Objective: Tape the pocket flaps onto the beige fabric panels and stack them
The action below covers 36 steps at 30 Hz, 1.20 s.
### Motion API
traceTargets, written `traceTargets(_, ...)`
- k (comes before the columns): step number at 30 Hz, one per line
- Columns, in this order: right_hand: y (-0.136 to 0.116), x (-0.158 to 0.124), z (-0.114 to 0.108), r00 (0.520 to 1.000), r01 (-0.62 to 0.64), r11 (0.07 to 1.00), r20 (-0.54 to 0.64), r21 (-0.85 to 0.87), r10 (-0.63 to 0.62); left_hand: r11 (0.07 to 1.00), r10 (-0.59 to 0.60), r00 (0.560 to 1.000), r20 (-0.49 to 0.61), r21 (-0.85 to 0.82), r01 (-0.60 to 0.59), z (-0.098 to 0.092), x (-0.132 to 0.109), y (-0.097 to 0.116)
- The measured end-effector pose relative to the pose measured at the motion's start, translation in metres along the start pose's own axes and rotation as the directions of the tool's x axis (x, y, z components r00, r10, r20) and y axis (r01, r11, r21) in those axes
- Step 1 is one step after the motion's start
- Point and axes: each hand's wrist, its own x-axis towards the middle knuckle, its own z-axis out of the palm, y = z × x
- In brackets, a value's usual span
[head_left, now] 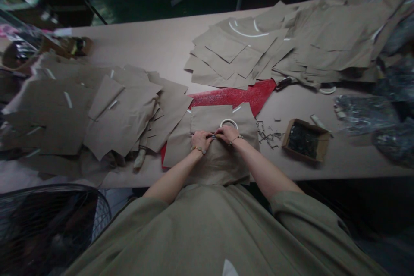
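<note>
Both my hands work at the middle of a tan cut sheet lying on a red mat. My left hand and my right hand meet at a small metal fitting, pinching it between their fingertips. The fitting is mostly hidden by my fingers. A white ring lies on the sheet just beyond my right hand. A folded tan panel with a white strip sits under my fingers.
Piles of tan cut pieces lie to the left, and more lie at the back right. An open cardboard box of dark metal parts stands right, beside loose metal clips. Plastic bags lie at the right; a wire fan guard stands lower left.
</note>
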Motion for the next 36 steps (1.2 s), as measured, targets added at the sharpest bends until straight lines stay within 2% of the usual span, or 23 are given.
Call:
traceTargets(6,-0.001,-0.001,-0.001,1.000,0.005,1.000,0.005,0.001,-0.005,0.998,0.053,0.999,0.013,-0.021,-0.053,-0.002,-0.001,-0.001)
traceTargets(10,-0.001,-0.004,-0.001,1.000,0.014,1.000,0.000,-0.013,-0.014,1.000,0.014,1.000,0.010,0.004,-0.014,0.000,-0.001,-0.001)
traceTargets(14,0.001,-0.005,-0.003,0.998,0.065,0.998,0.015,-0.015,-0.065,0.998,0.050,0.999,-0.009,0.038,-0.050,0.004,-0.003,0.000)
traceTargets(17,0.003,0.000,-0.007,0.994,0.098,0.995,0.043,-0.008,-0.097,0.998,0.058,0.998,-0.022,0.040,-0.057,0.005,-0.004,-0.001)
traceTargets(21,0.006,0.012,-0.013,0.993,0.081,0.996,0.090,-0.024,-0.079,0.998,0.052,0.998,-0.037,-0.016,-0.053,0.003,-0.002,-0.007)
traceTargets(25,0.005,0.020,-0.018,0.993,0.058,0.997,0.109,-0.040,-0.053,0.994,0.078,0.997,0.007,-0.073,-0.077,0.001,0.001,-0.012)
traceTargets(31,-0.015,0.016,-0.022,0.993,-0.065,0.994,0.093,-0.088,0.074,0.998,0.001,0.998,0.067,-0.061,0.003,-0.005,0.007,-0.006)
traceTargets(36,-0.033,0.017,-0.027,0.982,-0.103,0.984,0.145,-0.143,0.124,0.975,0.009,0.976,0.219,-0.218,0.041,-0.025,0.020,-0.015)
